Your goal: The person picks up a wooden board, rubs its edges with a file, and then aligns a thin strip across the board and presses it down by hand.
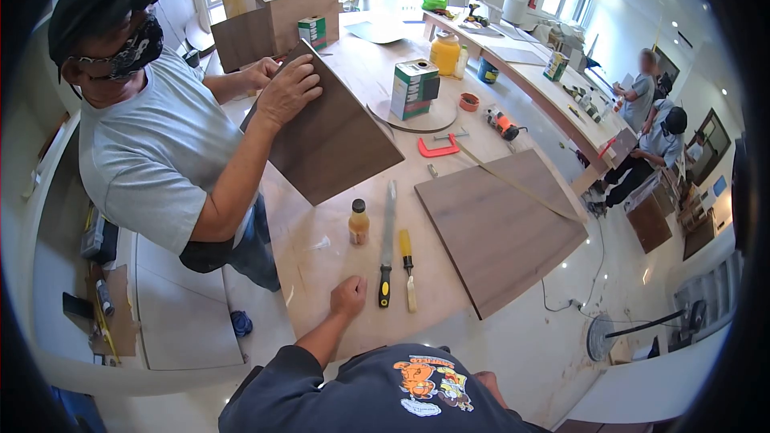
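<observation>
My left hand rests closed, like a fist, on the wooden worktable; nothing shows in it. To its right lie a file with a black and yellow handle and a chisel with a yellow handle. A small bottle of amber liquid with a dark cap stands beyond it. Only a bit of my right hand or forearm appears beside my dark shirt, fingers hidden. A brown wood-grain panel lies flat at the right, with a thin strip across it.
Across the left corner, a co-worker holds a second brown panel tilted up. Farther back are a red clamp, an orange power tool, a tin can and a yellow jar. Other people work by a long bench.
</observation>
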### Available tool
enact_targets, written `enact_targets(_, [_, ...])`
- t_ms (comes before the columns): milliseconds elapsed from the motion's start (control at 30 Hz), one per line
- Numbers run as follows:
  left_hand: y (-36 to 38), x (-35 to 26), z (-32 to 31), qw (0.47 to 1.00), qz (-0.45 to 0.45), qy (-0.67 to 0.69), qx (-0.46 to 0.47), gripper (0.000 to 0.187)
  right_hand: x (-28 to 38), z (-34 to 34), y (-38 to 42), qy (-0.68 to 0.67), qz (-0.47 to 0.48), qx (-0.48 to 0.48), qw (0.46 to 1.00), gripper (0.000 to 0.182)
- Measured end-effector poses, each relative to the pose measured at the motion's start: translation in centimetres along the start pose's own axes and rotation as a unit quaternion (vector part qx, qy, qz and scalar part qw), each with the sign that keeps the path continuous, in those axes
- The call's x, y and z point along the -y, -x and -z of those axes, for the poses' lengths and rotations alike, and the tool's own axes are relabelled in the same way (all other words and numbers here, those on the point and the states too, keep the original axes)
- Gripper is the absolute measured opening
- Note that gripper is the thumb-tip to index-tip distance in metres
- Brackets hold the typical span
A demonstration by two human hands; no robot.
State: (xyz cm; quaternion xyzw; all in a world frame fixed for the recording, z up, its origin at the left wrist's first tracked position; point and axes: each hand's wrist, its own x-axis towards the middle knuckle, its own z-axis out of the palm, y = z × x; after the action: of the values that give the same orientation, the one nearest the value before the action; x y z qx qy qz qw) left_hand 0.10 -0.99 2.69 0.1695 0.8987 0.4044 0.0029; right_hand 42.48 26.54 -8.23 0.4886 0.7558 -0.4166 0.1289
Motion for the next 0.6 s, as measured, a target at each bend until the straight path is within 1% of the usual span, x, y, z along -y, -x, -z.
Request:
enact_targets(100, [0.0,0.1,0.0,1.000,0.001,0.002,0.000,0.030,-1.0,-0.1,-0.4,0.010,0.021,0.008,1.000,0.024])
enact_targets(200, [0.0,-0.3,0.2,1.000,0.000,0.004,-0.004,0.030,-1.7,-0.6,-0.8,0.007,-0.015,0.004,1.000,0.023])
enact_targets(267, [-0.1,-0.4,0.3,1.000,-0.003,0.003,-0.005,0.030,-2.3,-0.4,-0.9,0.055,0.081,0.013,0.995,0.024])
enact_targets(333, [-0.1,-0.2,0.2,1.000,-0.005,0.002,-0.003,0.030,-1.6,-0.1,-0.3,0.040,0.063,0.007,0.997,0.025])
enact_targets(400, [-0.1,0.0,0.0,1.000,-0.008,-0.004,-0.003,0.030,1.3,0.1,1.3,-0.041,-0.069,-0.013,0.997,0.026])
enact_targets(500, [-0.1,0.0,0.1,1.000,-0.008,-0.001,-0.005,0.030,1.3,0.0,1.2,-0.057,-0.055,-0.004,0.997,0.025])
enact_targets(600, [-0.1,-0.3,0.3,1.000,-0.007,0.005,-0.003,0.029,1.1,-0.2,0.7,-0.021,-0.016,0.009,1.000,0.024])
